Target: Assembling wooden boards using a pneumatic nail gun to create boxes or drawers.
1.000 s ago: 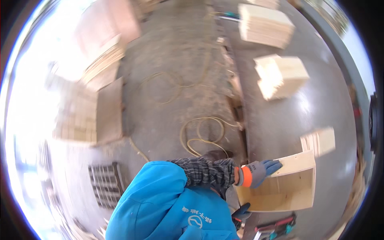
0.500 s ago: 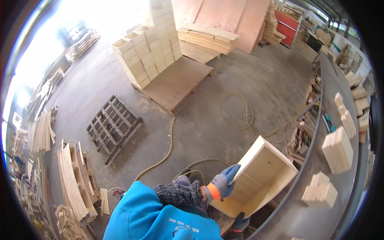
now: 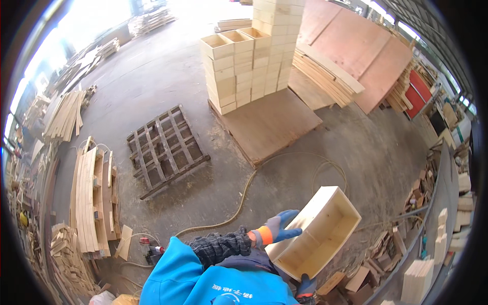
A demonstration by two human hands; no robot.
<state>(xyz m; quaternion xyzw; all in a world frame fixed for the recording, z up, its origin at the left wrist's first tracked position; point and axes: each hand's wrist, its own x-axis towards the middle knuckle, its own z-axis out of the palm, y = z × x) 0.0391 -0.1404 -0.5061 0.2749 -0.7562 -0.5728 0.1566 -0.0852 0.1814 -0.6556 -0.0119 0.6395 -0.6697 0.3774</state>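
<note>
An open pale wooden box (image 3: 309, 219) is tilted in front of me, its open side facing up and right. My right hand (image 3: 306, 286), in a dark blue glove, grips the box's near edge with some fingers over the rim. My left hand (image 3: 280, 229), in a grey and blue glove with an orange cuff, is beside the box's left outer wall. Its fingers are spread, and whether they touch the wood I cannot tell.
Similar boxes (image 3: 244, 71) are stacked on a low wooden platform (image 3: 269, 124) ahead. A dark slatted pallet (image 3: 168, 147) lies left of it. A yellowish hose (image 3: 244, 198) crosses the floor. Wood offcuts (image 3: 373, 269) lie beside a bench (image 3: 439, 203) at right; planks (image 3: 91, 198) stand at left.
My view has turned left, so the stacked boxes and pallet appear further right. The left hand has loosened from the box's upper rim, its fingers spreading. My right hand keeps its hold.
</note>
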